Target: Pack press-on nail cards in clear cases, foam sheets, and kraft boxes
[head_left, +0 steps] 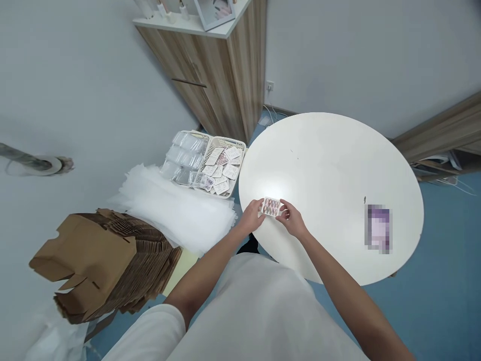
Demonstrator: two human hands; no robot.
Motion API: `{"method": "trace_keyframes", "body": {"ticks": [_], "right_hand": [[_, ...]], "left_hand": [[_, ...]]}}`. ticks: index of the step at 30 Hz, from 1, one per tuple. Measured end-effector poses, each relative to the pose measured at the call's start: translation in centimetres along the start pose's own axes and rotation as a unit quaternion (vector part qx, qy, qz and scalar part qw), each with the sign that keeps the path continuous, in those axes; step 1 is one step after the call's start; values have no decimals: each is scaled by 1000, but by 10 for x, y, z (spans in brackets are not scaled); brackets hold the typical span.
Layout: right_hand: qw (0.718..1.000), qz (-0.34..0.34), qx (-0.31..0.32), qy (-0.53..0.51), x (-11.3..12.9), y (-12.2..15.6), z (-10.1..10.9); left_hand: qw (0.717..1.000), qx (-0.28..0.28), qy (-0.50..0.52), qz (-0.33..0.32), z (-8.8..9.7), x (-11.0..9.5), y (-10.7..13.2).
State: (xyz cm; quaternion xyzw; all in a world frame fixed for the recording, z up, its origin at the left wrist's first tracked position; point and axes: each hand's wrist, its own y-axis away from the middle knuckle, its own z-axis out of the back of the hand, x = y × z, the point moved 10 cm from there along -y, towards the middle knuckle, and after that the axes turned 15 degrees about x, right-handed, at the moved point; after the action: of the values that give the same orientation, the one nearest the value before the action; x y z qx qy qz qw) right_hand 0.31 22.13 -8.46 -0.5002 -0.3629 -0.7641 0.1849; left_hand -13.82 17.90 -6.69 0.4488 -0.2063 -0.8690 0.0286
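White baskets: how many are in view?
2, side by side left of the round table: the right basket holds cards, the left basket clear packaging. Others may be hidden behind the white sheets.

We cannot identify the blurred purple item (379, 228) right of the right hand (293, 219). Past the left hand (252, 215), print on the cards (221, 171) is too small to read. Between both hands, the small case (271, 206) has partly covered ends. Far ahead, the top edge crops a picture frame (201, 16).
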Motion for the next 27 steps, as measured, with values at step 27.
{"method": "trace_keyframes", "body": {"ticks": [27], "right_hand": [[981, -118, -99, -115, -30, -56, -67]], "left_hand": [[996, 26, 70, 59, 11, 81, -24]]}}
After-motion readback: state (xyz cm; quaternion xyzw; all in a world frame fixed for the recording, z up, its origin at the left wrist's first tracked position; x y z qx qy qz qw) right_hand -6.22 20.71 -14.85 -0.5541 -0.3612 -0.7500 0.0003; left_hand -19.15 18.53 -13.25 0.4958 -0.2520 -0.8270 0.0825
